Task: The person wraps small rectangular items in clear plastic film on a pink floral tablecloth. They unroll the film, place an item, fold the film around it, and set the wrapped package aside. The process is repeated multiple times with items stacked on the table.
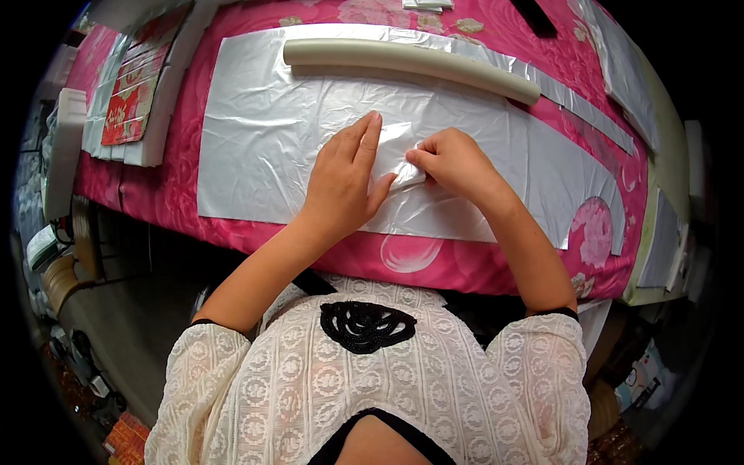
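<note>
A wide silvery-white plastic sheet [256,132] lies wrinkled across the table. On its middle rests a small folded piece of the same shiny film [397,147]. My left hand [345,174] lies flat along the left side of this folded film, fingers stretched out and thumb apart near its lower edge. At the film's right edge my right hand [457,163] is closed, thumb and forefinger pinching the folded film. Beyond both hands a long beige tube [411,62] lies across the sheet.
A pink flowered cloth [310,239] covers the table. White foam blocks with a red printed packet [139,93] stand at the left. A narrow silvery strip [581,111] runs along the back right, near more folded film [620,70]. A dark bar [533,17] lies at the far edge.
</note>
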A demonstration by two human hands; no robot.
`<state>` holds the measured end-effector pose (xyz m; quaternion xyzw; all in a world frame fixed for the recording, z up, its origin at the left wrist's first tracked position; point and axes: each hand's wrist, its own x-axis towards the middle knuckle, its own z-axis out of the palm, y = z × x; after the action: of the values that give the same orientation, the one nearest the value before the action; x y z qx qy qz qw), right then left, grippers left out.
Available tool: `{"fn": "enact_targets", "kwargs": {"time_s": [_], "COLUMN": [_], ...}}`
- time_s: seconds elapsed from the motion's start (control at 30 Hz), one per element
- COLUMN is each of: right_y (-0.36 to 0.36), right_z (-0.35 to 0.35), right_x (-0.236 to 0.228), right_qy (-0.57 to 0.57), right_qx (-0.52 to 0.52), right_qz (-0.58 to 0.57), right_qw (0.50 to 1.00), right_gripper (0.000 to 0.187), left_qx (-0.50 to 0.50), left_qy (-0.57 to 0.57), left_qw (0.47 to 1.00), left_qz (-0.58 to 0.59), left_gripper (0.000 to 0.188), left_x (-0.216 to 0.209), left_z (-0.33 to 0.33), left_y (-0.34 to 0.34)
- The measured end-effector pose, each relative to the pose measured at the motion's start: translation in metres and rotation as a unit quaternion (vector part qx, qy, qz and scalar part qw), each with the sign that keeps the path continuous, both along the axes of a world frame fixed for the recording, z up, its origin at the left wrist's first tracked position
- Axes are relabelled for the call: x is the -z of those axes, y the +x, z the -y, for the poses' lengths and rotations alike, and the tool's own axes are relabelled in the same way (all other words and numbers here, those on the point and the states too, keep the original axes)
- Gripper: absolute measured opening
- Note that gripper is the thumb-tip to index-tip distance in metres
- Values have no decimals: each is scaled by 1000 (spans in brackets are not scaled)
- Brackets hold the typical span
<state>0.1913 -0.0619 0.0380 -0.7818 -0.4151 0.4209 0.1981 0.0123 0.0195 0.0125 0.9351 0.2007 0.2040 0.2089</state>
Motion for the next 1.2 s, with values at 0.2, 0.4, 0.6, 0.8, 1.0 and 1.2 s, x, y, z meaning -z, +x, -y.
{"fn": "enact_targets", "kwargs": {"time_s": [0.2,0.4,0.6,0.8,1.0,1.2], "right_y": [-2,-20,-17,-45,-142,-186], "right_z": [0,20,38,-11,-14,1], "right_x": [3,2,-4,40,46,34], "right_qy": [4,76,138,345,299,333], "right_qx": [14,12,-20,-170,-177,-324], "right_qz": [12,176,258,309,166,25], "right_qw": [1000,981,956,870,923,885], "right_gripper": [29,21,29,51,61,38], "left_qx": [24,26,38,2,-247,-222], "left_qy": [32,36,-57,-656,-760,-658], "left_qw": [996,996,997,755,602,720], "left_qz": [-74,-76,44,19,-9,-16], "left_gripper": [95,102,91,24,25,11], "left_x": [23,31,15,-6,-5,4], "left_z": [23,24,17,22,48,47], "left_y": [21,20,1,-100,-160,-168]}}
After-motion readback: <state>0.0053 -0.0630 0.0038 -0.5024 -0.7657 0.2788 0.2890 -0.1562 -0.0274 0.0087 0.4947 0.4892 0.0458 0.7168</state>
